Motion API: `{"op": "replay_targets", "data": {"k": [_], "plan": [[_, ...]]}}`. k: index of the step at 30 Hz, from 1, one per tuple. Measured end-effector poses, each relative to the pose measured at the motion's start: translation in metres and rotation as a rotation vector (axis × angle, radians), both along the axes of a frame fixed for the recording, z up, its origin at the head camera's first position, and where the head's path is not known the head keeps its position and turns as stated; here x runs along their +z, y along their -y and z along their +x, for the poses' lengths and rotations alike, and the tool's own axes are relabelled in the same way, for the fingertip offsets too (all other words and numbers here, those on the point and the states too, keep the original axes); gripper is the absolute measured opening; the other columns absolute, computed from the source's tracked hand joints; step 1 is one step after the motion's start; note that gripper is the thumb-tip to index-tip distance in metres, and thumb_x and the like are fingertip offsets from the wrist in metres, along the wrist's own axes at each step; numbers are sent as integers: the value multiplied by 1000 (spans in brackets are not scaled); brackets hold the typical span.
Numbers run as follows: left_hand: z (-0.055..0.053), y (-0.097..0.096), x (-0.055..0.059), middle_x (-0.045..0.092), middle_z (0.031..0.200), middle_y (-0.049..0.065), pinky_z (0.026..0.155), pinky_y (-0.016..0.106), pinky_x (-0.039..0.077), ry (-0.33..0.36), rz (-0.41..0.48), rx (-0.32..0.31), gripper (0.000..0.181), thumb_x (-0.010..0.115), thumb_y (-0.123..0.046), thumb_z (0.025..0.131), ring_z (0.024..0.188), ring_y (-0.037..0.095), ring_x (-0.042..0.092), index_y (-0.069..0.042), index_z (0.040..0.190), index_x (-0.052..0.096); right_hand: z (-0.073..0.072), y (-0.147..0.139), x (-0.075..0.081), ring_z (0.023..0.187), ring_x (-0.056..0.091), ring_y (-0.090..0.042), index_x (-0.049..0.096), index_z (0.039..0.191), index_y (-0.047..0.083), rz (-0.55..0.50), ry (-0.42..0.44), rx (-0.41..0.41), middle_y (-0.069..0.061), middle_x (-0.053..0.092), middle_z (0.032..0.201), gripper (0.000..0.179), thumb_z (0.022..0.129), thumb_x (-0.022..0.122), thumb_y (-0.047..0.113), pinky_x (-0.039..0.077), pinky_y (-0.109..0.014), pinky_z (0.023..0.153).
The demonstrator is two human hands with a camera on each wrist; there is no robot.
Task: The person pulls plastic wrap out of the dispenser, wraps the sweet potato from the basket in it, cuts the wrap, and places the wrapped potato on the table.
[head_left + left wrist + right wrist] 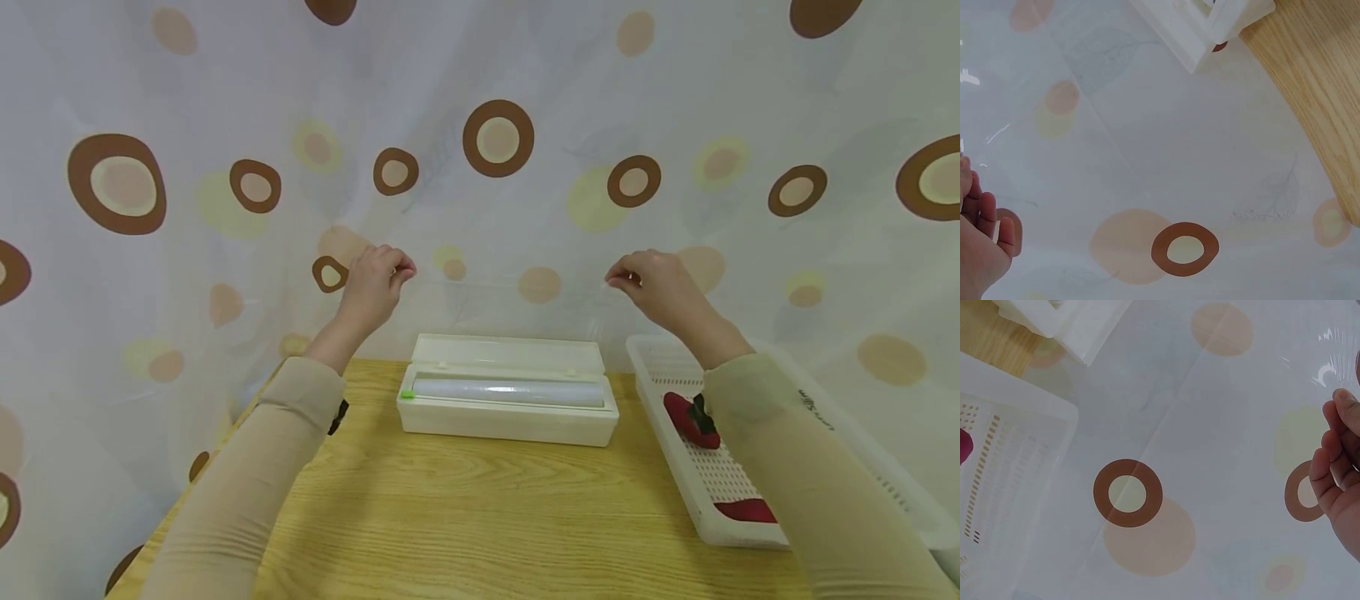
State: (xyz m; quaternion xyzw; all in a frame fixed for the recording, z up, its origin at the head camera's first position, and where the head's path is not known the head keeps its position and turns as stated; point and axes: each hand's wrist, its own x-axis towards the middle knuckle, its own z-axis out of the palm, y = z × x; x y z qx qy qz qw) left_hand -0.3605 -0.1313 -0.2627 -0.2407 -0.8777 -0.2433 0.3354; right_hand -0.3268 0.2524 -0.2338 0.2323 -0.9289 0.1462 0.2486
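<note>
And here they are, both hands up in the air above the table: left hand pinching one side of a clear plastic film, right hand pinching the other, thumb to finger on each, the film stretched faintly between them. Right below, on the wood-grain table, sits a white box, lid thrown back, a shiny roll lying inside and a green tab at its left end! Behind everything hangs a pale curtain, brown rings and beige spots all over it. Over to the wrist views: the right one catches bright glints on the film by the fingertips, far clearer than from the head, while the left one cuts those fingertips off at its edge; only the head view shows the roll. Out to the right, a white basket holds a red thing and another red piece, but the right sleeve lies across the view, hiding part of both basket and contents
</note>
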Motion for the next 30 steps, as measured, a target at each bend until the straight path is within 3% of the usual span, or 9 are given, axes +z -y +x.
{"op": "replay_targets", "data": {"k": [30], "plan": [[-3,1,0,64,87,13,81,45,40,-39,3,-24,7,66,-9,87,85,31,52,-3,87,66,0,0,2,77,58,-28,70,90,0,9,-20,11,-14,69,87,7,85,67,4,48,-42,73]]}}
